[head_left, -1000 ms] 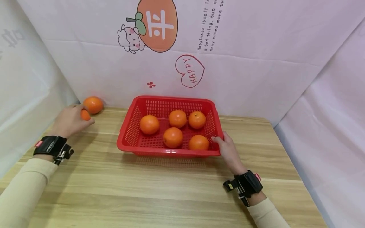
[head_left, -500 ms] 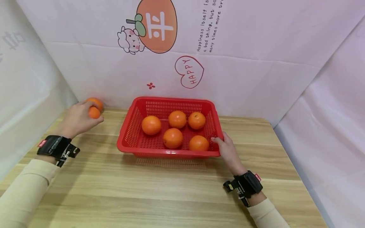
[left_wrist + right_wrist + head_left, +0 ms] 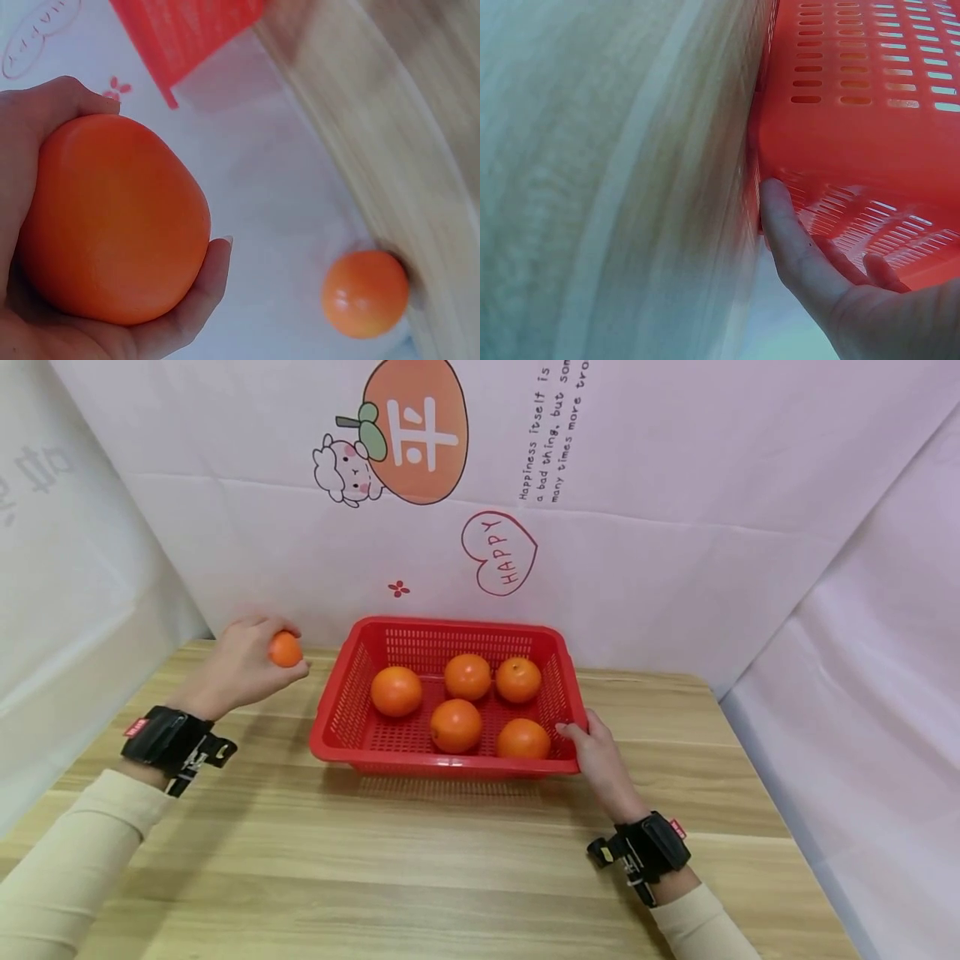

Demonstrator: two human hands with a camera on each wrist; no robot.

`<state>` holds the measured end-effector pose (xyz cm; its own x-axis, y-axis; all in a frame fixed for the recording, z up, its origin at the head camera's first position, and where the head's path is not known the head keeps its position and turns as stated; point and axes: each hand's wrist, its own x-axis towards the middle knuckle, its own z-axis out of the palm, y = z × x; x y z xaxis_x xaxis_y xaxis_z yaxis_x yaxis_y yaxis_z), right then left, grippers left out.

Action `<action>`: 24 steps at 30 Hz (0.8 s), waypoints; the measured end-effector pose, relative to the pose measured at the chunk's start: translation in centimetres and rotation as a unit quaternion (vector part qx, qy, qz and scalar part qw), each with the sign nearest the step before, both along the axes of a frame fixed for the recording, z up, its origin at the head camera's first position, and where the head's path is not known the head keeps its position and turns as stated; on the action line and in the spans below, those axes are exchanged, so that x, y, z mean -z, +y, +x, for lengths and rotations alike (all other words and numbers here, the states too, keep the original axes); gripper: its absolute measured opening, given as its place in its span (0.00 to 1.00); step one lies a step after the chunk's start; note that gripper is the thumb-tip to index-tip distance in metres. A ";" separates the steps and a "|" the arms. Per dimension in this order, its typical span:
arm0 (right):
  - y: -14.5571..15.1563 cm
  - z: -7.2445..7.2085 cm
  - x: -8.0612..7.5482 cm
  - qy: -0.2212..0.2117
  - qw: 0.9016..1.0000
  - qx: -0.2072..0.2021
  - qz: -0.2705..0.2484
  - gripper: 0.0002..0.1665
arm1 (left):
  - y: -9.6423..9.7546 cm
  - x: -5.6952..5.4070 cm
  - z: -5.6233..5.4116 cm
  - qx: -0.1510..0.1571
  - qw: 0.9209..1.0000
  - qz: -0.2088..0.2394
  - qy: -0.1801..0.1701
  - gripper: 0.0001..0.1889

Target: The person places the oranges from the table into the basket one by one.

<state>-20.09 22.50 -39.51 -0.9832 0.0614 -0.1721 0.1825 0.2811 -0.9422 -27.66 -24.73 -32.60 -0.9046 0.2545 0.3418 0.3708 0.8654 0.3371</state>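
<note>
My left hand [image 3: 243, 664] holds an orange [image 3: 286, 649] to the left of a red plastic basket [image 3: 450, 762]. The left wrist view shows thumb and fingers wrapped around this orange, which fills much of the palm. A second orange [image 3: 366, 294] lies on the table in that view; in the head view my left hand hides it. Inside the basket are several more oranges [image 3: 396, 692], spread over its slotted floor. With the thumb over the rim and fingers along the outer wall, my right hand [image 3: 602, 764] grips the basket's right end.
The light wooden table [image 3: 420, 877] carries the basket near its back edge. A white printed cloth [image 3: 637, 460] hangs behind, and further white cloth [image 3: 892, 677] encloses both sides.
My left hand has moved rightward toward the basket with the orange in it, and now covers the other orange in the head view. The right hand and basket have hardly moved.
</note>
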 end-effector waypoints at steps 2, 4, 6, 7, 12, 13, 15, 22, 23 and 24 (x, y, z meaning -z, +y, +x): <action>0.0 0.0 0.1 0.001 1.000 0.001 0.000 0.24 | 0.6 -0.2 0.1 0.007 1.000 -0.005 0.010 0.19; 0.0 -0.1 0.2 0.001 1.000 0.000 0.001 0.24 | 1.2 -0.5 0.1 0.012 1.000 -0.011 0.014 0.19; 0.0 -0.1 0.2 0.004 1.000 0.000 0.002 0.24 | 1.8 -0.8 0.2 0.020 1.000 -0.014 0.005 0.19; 0.0 -0.2 0.3 0.005 1.000 -0.002 0.003 0.24 | 2.1 -0.9 0.2 0.025 1.000 -0.015 -0.002 0.20; 0.1 -0.3 0.3 0.003 1.000 -0.004 0.005 0.25 | 3.7 -1.5 0.3 0.050 0.998 -0.016 -0.036 0.21; 0.1 -0.3 0.3 0.003 1.000 -0.005 0.006 0.25 | 3.9 -1.6 0.3 0.054 0.998 -0.015 -0.040 0.21; 0.1 -0.2 0.3 0.002 1.000 -0.007 0.007 0.25 | 4.4 -1.7 0.2 0.061 0.997 -0.016 -0.042 0.21; 0.0 -0.1 0.2 0.004 1.000 -0.009 0.007 0.25 | 5.7 -1.7 0.1 0.084 0.995 -0.009 -0.061 0.21; 0.0 -0.1 0.2 0.004 1.000 -0.008 0.007 0.25 | 5.9 -1.8 0.1 0.087 0.994 -0.009 -0.065 0.22; 0.0 -0.1 0.2 0.005 1.000 -0.006 0.005 0.24 | 6.0 -1.8 0.1 0.089 0.994 -0.011 -0.069 0.22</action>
